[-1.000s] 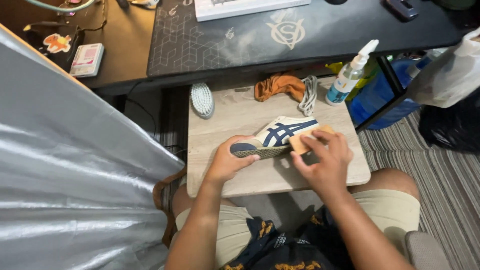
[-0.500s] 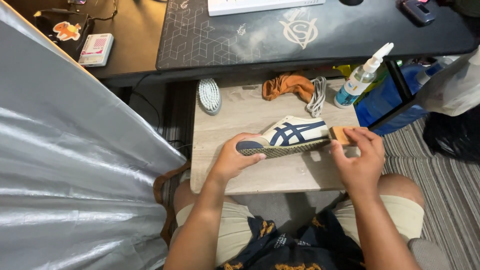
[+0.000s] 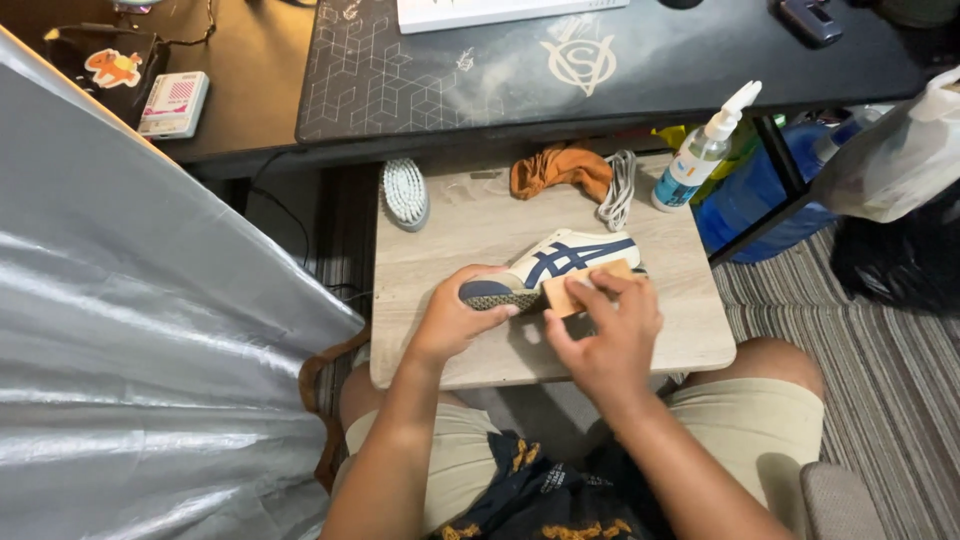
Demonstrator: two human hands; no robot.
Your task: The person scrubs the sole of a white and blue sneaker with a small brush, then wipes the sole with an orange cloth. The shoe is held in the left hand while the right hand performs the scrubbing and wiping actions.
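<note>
Shoe [image 3: 565, 262] lies on its side on the small wooden board [image 3: 440, 260] across my lap, toe toward my left. My left hand [image 3: 452, 318] is clamped over the toe end, fingers curled around the dark sole edge, pinning it down. My right hand [image 3: 605, 335] pinches a small tan block [image 3: 580, 292], fingers closed on it, pressed against the sole edge near the middle of the shoe. The shoe looks light, soft in the pale upper, firmer along the rubber sole; best grip is where I have it, at the stiff toe and sole, since the upper would probably buckle under a squeeze. The block seems a rubbery eraser or sponge, though I can't tell which from here. Beyond the shoe on the board: a white brush [image 3: 405, 192], an orange cloth [image 3: 558, 168], coiled laces [image 3: 617, 190], and a spray bottle [image 3: 698, 152].
</note>
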